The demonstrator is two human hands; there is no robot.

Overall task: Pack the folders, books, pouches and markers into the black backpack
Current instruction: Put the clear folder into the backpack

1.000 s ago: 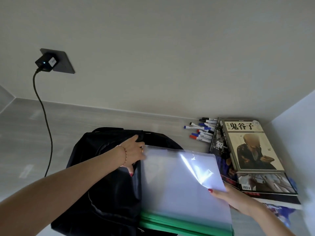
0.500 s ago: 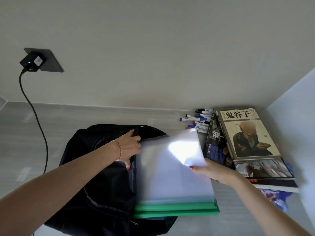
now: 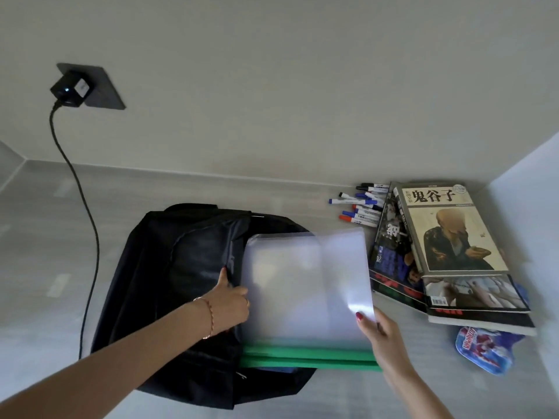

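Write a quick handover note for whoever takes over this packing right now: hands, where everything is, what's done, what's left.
Left hand grips the edge of the backpack opening, holding it apart.
Right hand pinches the folders at their right edge; they lie over the opening, green spines toward you, not clearly inside.
Nothing visibly packed yet.
Left: slide the folders in, then the books, markers by the wall and the pouch beside the books.

Pouch (image 3: 487, 349) half under books (image 3: 447, 258)
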